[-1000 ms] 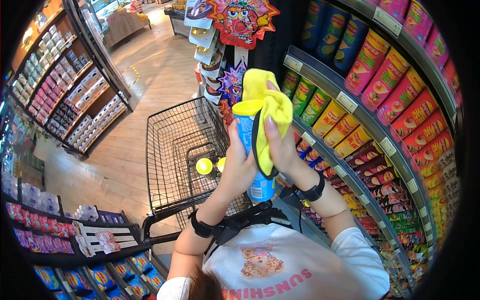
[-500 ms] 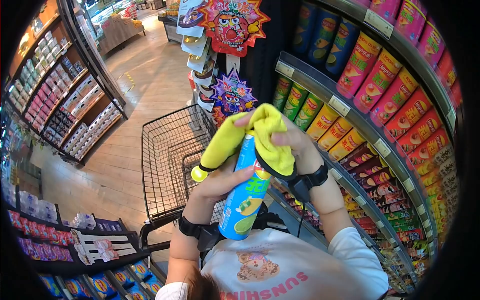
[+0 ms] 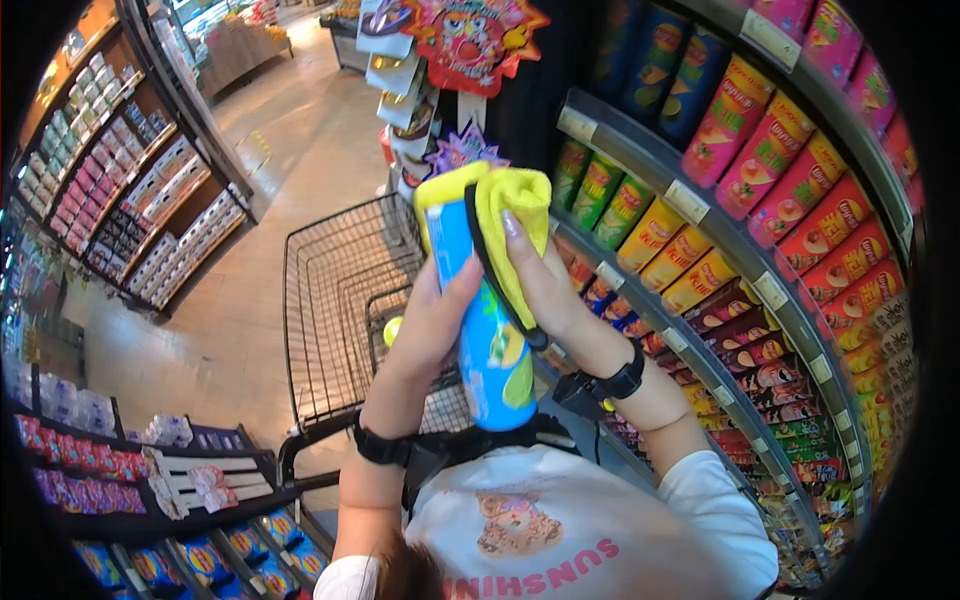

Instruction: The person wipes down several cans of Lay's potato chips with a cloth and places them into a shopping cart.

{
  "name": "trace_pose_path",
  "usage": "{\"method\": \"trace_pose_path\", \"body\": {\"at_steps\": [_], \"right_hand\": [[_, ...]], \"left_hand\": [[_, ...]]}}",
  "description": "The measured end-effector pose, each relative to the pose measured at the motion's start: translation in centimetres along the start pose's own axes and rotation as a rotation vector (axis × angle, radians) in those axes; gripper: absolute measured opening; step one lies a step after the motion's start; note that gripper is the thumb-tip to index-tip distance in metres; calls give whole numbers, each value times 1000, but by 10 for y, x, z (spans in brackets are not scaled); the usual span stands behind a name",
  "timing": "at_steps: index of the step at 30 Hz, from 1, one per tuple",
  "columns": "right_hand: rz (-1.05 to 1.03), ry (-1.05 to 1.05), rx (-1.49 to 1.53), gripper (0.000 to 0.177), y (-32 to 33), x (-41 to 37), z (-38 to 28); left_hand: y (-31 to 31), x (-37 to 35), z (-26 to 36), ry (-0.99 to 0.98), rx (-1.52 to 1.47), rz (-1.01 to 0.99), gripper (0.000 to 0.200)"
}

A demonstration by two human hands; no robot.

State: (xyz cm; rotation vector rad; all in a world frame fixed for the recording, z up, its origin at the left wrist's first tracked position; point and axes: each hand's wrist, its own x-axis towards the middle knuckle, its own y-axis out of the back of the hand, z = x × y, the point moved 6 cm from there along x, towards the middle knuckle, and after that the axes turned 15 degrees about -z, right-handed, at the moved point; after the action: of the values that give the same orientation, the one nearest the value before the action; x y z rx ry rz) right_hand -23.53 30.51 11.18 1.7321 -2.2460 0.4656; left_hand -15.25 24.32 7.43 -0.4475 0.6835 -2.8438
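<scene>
Cloth (image 3: 525, 200) is held by curled right fingers (image 3: 519, 248) against the can (image 3: 490, 365), which left fingers (image 3: 462, 285) clasp; light, even pressure should work.

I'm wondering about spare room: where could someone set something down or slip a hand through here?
The cart looks bare left of the yellow lid; floor shows open between the cart and left shelves. The right shelves are crowded with canisters, as is the space where the left hand and right hand hold the blue canister and yellow cloth.
</scene>
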Motion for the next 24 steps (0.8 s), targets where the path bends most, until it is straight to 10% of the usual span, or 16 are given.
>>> {"method": "trace_pose_path", "body": {"at_steps": [9, 14, 21, 24], "right_hand": [[-86, 155, -752, 66, -23, -24, 4], [-9, -70, -320, 38, 1, -3, 19], [-108, 62, -386, 57, -14, -10, 25], [-251, -333, 128, 54, -12, -16, 39]], "left_hand": [[26, 6, 53, -384, 229, 317, 40], [16, 19, 50, -470, 358, 231, 52], [35, 26, 66, -411, 90, 280, 33], [41, 30, 53, -368, -82, 188, 32]]}}
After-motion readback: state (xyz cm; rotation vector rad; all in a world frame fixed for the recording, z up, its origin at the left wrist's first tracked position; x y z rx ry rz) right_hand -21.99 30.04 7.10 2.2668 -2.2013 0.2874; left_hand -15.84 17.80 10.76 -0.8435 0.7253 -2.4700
